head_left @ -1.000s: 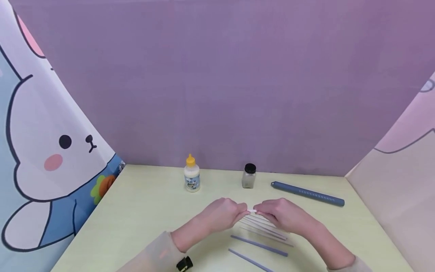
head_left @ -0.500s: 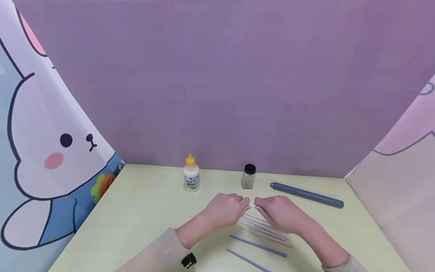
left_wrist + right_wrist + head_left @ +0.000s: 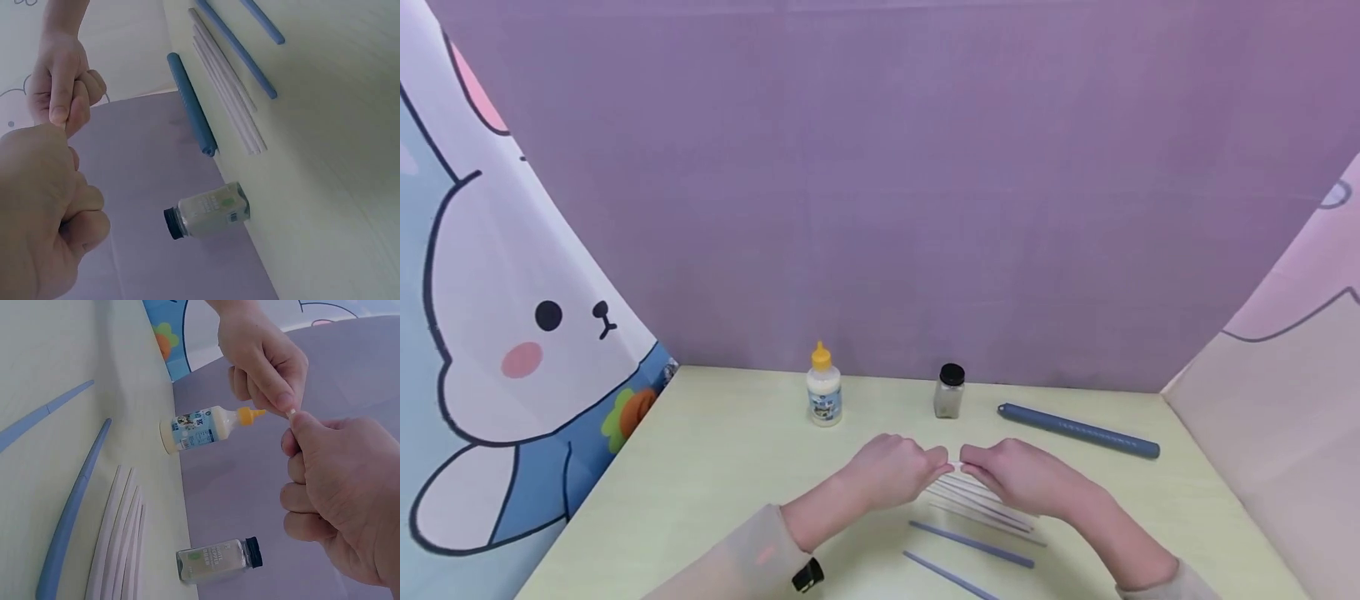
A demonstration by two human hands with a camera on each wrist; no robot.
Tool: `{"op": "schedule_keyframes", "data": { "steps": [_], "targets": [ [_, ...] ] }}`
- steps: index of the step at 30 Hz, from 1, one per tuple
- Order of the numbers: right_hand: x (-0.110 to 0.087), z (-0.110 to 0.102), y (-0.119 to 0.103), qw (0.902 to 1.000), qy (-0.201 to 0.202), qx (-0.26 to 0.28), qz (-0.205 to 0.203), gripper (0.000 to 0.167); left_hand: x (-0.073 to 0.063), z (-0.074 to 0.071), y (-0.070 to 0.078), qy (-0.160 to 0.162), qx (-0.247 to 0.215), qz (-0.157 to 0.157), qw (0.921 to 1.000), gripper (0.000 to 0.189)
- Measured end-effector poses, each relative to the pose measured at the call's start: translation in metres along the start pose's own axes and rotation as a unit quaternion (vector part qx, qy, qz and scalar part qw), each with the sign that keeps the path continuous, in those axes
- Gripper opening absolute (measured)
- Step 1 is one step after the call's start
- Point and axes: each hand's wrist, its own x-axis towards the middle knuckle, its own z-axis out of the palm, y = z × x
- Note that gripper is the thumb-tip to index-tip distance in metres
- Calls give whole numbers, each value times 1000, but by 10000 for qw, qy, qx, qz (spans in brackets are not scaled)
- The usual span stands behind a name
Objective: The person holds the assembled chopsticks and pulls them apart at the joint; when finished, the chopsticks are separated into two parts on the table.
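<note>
My left hand (image 3: pixel 895 471) and right hand (image 3: pixel 1026 473) meet over the table, thumbs nearly tip to tip. Between them they pinch a short, thin white piece (image 3: pixel 955 464), most of it covered by the fingers. In the right wrist view just a pale bit of this piece (image 3: pixel 291 412) shows at the thumb tips; its kind cannot be made out. The remaining fingers of both hands are curled in. Beneath and nearer the body lie several slim white sticks (image 3: pixel 105 537), side by side, partly behind the right hand in the head view.
Two blue-violet sticks (image 3: pixel 972 544) lie in front of the white ones. Farther back stand a glue bottle (image 3: pixel 825 396) with a yellow nozzle and a clear jar (image 3: pixel 949 400) with a black lid. A dark blue rod (image 3: pixel 1078 431) lies at the back right, before the purple backdrop (image 3: pixel 880 208).
Both hands rose slightly, then came back down, keeping the white piece pinched between them. The right fingers look more curled than a second ago. The things on the table have stayed put.
</note>
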Motion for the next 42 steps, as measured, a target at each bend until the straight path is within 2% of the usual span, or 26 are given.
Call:
{"op": "schedule_keyframes", "data": {
  "steps": [4, 11, 15, 17, 19, 23, 29, 35, 42],
  "targets": [
    [-2, -2, 0, 9999, 85, -64, -80, 22, 0, 0, 2, 293, 108, 62, 9995, 34],
    [-1, 4, -3, 9983, 383, -343, -268, 24, -7, 1, 2, 231, 110, -11, 9997, 35],
    [5, 9, -6, 9976, 466, -505, -116, 29, -9, 3, 4, 439, 817, -20, 9957, 30],
    [9, 10, -9, 9981, 362, -489, 72, 30, -10, 3, 6, 389, 1160, -136, 9924, 25],
    [12, 9, -11, 9980, 253, -530, 230, 30, -10, 4, 9, 271, 1314, -240, 9907, 20],
    [14, 7, -13, 9966, 113, -705, 420, 29, -10, 5, 9, -125, 945, -490, 9942, 21],
    [9, 8, -14, 9968, -249, -604, 455, 27, -10, 5, 3, -610, 496, -300, 9965, 29],
    [2, 9, -12, 9980, -120, -596, 172, 26, -12, 2, 5, -592, 364, -193, 9974, 31],
    [1, 10, -11, 9934, 478, -966, -395, 26, -18, -6, 6, -412, 512, -71, 9978, 30]
  ]
}}
